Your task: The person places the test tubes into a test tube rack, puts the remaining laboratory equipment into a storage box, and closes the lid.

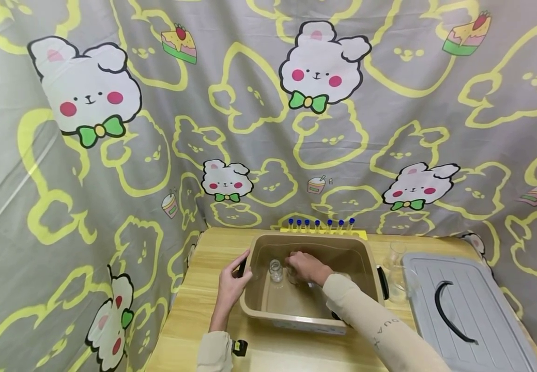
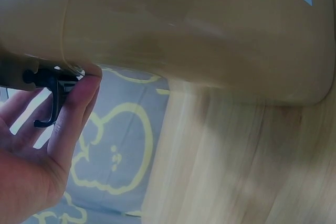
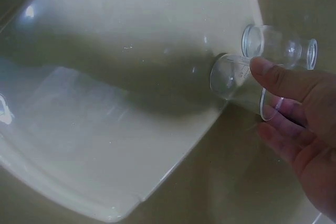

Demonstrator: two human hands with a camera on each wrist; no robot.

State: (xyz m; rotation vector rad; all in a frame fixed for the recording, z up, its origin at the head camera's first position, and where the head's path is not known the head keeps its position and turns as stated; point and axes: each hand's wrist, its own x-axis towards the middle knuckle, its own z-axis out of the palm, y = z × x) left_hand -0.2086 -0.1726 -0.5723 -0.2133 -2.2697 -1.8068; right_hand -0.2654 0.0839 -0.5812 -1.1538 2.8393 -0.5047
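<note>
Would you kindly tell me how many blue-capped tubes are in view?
7. The blue-capped tubes stand in one row in the yellow rack behind the tan bin: one toward each end, five between. Others could be hidden behind the bin.

head looks down; close wrist views share the bin

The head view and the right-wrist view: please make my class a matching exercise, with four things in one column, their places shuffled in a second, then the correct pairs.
Things
1. Grey lid
2. Blue-capped tubes
3. Left hand
4. Glass beaker

Places
A. Inside the brown tub, held by the right hand
B. At the tub's left end
C. On the wooden table, right of the tub
D. Behind the tub, in a yellow rack

Pairs: 1-C, 2-D, 3-B, 4-A
</note>
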